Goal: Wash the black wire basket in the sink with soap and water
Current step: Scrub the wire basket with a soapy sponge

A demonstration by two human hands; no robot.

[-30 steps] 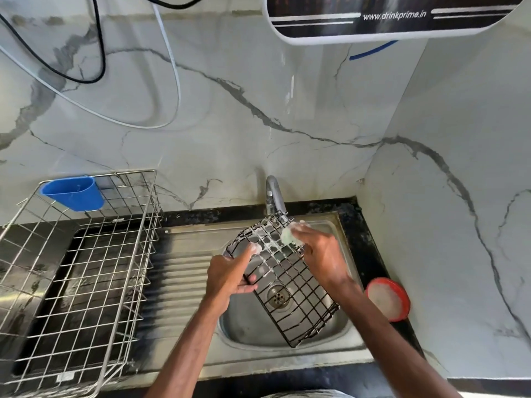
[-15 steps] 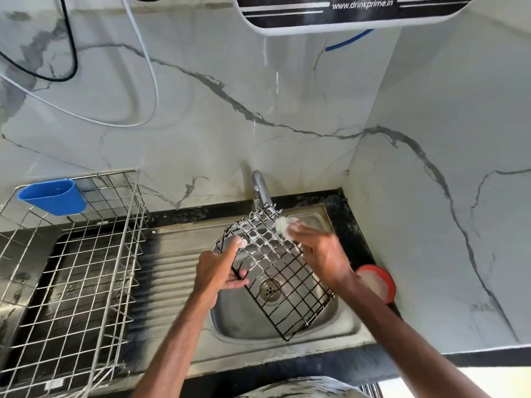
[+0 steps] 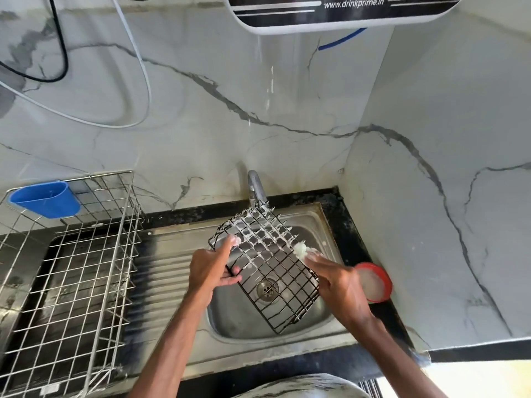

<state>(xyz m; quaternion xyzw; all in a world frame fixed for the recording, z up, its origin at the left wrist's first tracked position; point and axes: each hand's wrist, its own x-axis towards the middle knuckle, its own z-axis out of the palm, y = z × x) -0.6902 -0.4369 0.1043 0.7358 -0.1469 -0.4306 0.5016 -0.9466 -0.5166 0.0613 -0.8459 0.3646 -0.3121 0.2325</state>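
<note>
Head camera: we are looking down on a kitchen corner where a person is working at a steel sink (image 3: 314,222) set in a black bench (image 3: 349,239). The black wire basket (image 3: 273,272) is hanging tilted over the basin, its upper end just below the tap (image 3: 255,186) and its lower end dipping toward the basin floor, with white suds clinging to the upper wires. The left hand (image 3: 211,268) is gripping the basket's left edge, fingers curled round the frame. The right hand (image 3: 336,282) is pinching a foamy scrub pad (image 3: 300,249) at its fingertips and pressing it against the basket's right edge. Beside that hand, a red-rimmed dish (image 3: 375,282) of whitish soap is sitting on the bench. To the left, we are seeing a steel dish rack (image 3: 71,268) carrying a blue cup (image 3: 46,198) on its back rim.
</note>
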